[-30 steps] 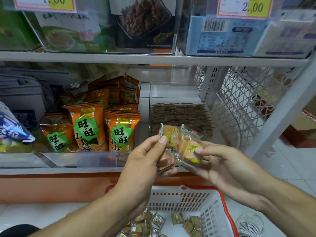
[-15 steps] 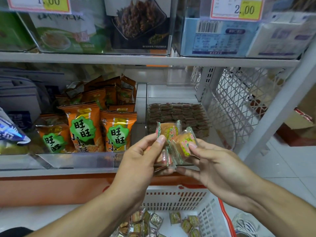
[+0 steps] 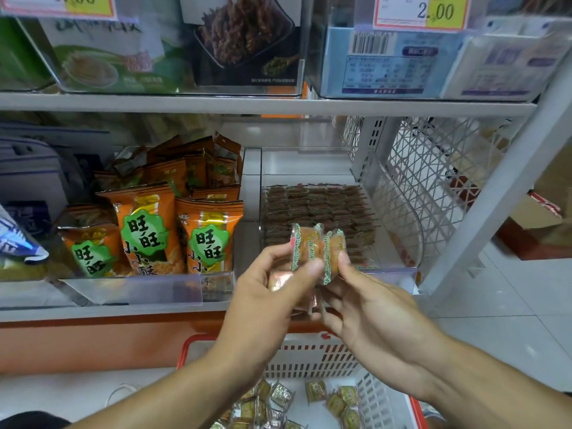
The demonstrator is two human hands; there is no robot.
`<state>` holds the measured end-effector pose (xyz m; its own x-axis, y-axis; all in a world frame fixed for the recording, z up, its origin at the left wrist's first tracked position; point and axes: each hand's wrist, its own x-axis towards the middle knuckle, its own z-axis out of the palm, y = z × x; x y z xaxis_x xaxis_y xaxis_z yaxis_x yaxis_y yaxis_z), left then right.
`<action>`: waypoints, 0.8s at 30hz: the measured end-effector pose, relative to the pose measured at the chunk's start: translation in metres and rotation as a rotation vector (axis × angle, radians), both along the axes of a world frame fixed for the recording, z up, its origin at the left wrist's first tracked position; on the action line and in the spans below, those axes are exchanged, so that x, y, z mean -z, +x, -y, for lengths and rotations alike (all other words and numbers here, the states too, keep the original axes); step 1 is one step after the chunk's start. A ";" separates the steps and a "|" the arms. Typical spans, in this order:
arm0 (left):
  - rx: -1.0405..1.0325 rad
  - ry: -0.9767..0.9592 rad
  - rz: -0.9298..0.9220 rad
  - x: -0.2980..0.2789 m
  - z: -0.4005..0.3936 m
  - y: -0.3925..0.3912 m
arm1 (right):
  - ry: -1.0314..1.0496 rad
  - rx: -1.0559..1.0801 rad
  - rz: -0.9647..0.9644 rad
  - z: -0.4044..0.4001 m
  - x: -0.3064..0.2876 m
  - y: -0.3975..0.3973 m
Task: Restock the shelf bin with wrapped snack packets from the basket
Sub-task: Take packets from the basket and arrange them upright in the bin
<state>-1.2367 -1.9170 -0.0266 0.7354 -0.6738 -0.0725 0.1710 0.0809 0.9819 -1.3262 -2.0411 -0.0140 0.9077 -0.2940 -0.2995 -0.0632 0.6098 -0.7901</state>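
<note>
Head: packets [image 3: 318,249] pinched btwn both hands' fingers [image 3: 311,269]

Snack packets [image 3: 318,252]: clear glossy film wrap, crinkled, catching light.
Shelf bin [image 3: 383,275]: transparent smooth plastic, faintly reflective front lip.
Basket [image 3: 312,360]: moulded plastic, slotted white walls, red rim, dull sheen.
Orange bags [image 3: 173,230]: shiny printed foil.
Shelf [image 3: 247,103]: painted metal, matt grey-white.
Side mesh [image 3: 433,168]: white coated wire.
Floor [image 3: 510,305]: polished tile.

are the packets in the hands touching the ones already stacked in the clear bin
Apart. The head view shows the held packets pinched between the left hand and right hand, in front of the clear bin, outside its front lip.
</note>
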 end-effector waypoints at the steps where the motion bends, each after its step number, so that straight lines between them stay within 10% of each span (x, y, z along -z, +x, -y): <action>1: 0.004 0.004 0.042 0.001 0.000 0.000 | 0.010 -0.006 -0.003 0.002 0.001 0.000; 21: 0.196 0.148 -0.100 -0.008 0.011 0.013 | -0.380 -0.273 -0.065 0.064 -0.036 0.001; 24: 0.119 0.115 -0.244 -0.005 0.018 0.014 | -0.791 -0.094 -0.138 0.088 -0.048 0.007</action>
<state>-1.2231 -1.9355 -0.0217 0.6035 -0.7310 -0.3186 0.4048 -0.0633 0.9122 -1.3193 -2.1286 0.0343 0.9092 -0.3902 -0.1456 -0.2145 -0.1392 -0.9668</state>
